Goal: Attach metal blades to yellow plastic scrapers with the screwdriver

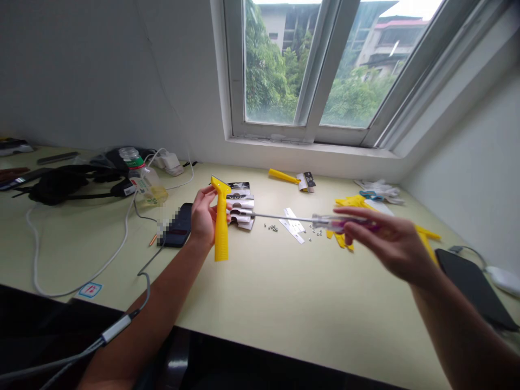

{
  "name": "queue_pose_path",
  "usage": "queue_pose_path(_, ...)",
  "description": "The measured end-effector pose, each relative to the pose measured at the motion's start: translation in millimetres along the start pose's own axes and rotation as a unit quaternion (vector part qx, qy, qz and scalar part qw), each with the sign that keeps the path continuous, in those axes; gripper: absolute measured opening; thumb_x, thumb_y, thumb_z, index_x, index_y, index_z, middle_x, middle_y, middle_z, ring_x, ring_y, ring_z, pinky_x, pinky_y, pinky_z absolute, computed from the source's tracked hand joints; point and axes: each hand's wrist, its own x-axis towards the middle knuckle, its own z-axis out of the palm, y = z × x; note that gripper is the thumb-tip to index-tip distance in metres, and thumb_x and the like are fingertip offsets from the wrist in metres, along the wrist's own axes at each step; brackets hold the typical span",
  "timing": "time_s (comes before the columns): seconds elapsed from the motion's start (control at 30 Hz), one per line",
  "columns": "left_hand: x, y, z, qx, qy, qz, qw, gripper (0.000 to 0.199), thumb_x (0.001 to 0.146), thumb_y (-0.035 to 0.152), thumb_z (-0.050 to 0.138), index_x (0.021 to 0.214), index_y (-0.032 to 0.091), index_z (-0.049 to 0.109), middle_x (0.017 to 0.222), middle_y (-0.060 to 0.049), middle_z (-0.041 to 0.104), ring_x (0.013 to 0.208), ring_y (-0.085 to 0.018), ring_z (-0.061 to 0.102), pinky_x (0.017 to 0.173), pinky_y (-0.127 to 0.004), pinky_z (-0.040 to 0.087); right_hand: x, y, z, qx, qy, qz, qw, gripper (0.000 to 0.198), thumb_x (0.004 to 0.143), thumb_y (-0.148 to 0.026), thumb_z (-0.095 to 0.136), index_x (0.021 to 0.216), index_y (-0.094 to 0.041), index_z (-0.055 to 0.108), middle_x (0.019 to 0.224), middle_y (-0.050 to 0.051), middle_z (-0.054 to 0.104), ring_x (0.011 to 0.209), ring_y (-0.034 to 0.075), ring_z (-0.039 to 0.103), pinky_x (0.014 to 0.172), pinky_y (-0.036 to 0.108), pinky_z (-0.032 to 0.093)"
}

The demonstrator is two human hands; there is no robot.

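My left hand (202,219) is closed around a yellow plastic scraper (221,230), held upright with its wide head at the top. Between the thumb and fingers of my right hand (400,244) is a screwdriver (284,218) with a clear and purple handle, blurred by motion. Its long shaft points left towards the scraper; whether the tip touches it I cannot tell. Flat metal blades (293,226) lie on the table below the shaft, with small metal fasteners (272,228) around them. Several printed cards (244,208) sit behind the scraper. Yellow pieces (341,240) lie near my right hand.
Another yellow scraper (282,175) with a card lies at the back of the table (268,292). Pale gloves (379,190) rest at back right. A dark phone (181,226), a bottle (148,187) and cables are left; a black device (473,287) is at the right edge.
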Motion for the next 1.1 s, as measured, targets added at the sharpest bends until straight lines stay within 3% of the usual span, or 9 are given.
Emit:
queue_pose_path(0.2, 6, 0, -4, -0.001, 0.025, 0.026, 0.999, 0.033, 0.068, 0.020, 0.067, 0.101, 0.020, 0.065, 0.103, -0.005, 0.059, 0.059, -0.011, 0.063, 0.043, -0.021, 0.049, -61, 43, 68, -0.084, -0.121, -0.024, 0.989, 0.036, 0.091, -0.026, 0.055, 0.128, -0.026, 0.056, 0.107, 0.008, 0.069, 0.093, 0.020, 0.066, 0.081, 0.036, 0.056)
queue_pose_path(0.4, -1, -12, 2, -0.010, 0.047, 0.029, 0.998, 0.033, 0.064, 0.023, 0.077, 0.087, 0.020, 0.054, 0.082, 0.001, 0.059, 0.062, -0.011, 0.062, 0.052, -0.020, 0.050, -59, 35, 78, -0.184, -0.193, -0.068, 0.961, 0.033, 0.090, -0.032, 0.055, 0.122, -0.026, 0.057, 0.121, 0.009, 0.061, 0.113, 0.026, 0.054, 0.097, 0.048, 0.046)
queue_pose_path(0.53, 0, -14, 3, -0.031, 0.059, 0.018, 0.998, 0.038, 0.062, 0.024, 0.077, 0.084, 0.020, 0.047, 0.075, 0.003, 0.058, 0.063, -0.013, 0.063, 0.054, -0.021, 0.050, 1, 19, 94, -0.143, -0.175, -0.042, 0.973, 0.033, 0.092, -0.038, 0.052, 0.122, -0.025, 0.057, 0.124, 0.008, 0.061, 0.118, 0.024, 0.053, 0.102, 0.044, 0.042)
queue_pose_path(0.67, 0, -16, 4, -0.027, 0.070, 0.029, 0.997, 0.038, 0.064, 0.026, 0.076, 0.086, 0.021, 0.045, 0.071, 0.003, 0.058, 0.061, -0.013, 0.062, 0.053, -0.022, 0.049, 112, 25, 139, -0.114, -0.200, 0.059, 0.971, 0.029, 0.094, -0.034, 0.050, 0.118, -0.020, 0.061, 0.118, 0.006, 0.067, 0.106, 0.016, 0.061, 0.095, 0.030, 0.046)
queue_pose_path(0.8, -4, -14, 5, -0.022, 0.057, 0.020, 0.998, 0.038, 0.067, 0.028, 0.075, 0.087, 0.022, 0.044, 0.074, 0.004, 0.058, 0.057, -0.011, 0.061, 0.051, -0.021, 0.048, 201, 41, 187, -0.145, -0.191, 0.120, 0.963, 0.042, 0.094, -0.037, 0.052, 0.130, -0.015, 0.052, 0.132, 0.014, 0.056, 0.116, 0.022, 0.056, 0.097, 0.037, 0.045)
queue_pose_path(0.9, -6, -11, 5, -0.034, 0.054, -0.002, 0.998, 0.038, 0.068, 0.028, 0.076, 0.088, 0.022, 0.043, 0.077, 0.004, 0.058, 0.058, -0.011, 0.061, 0.051, -0.021, 0.047, 227, 50, 211, -0.180, -0.192, 0.165, 0.950, 0.037, 0.091, -0.037, 0.057, 0.123, -0.017, 0.056, 0.126, 0.010, 0.057, 0.109, 0.023, 0.059, 0.091, 0.046, 0.050)
queue_pose_path(1.1, -3, -13, 0, -0.046, 0.059, -0.037, 0.997, 0.026, 0.078, 0.032, 0.064, 0.091, 0.025, 0.043, 0.071, 0.003, 0.058, 0.057, -0.013, 0.061, 0.052, -0.023, 0.048, 237, 65, 227, -0.184, -0.177, 0.188, 0.948, 0.033, 0.092, -0.036, 0.057, 0.119, -0.017, 0.059, 0.120, 0.008, 0.060, 0.101, 0.021, 0.061, 0.085, 0.041, 0.053)
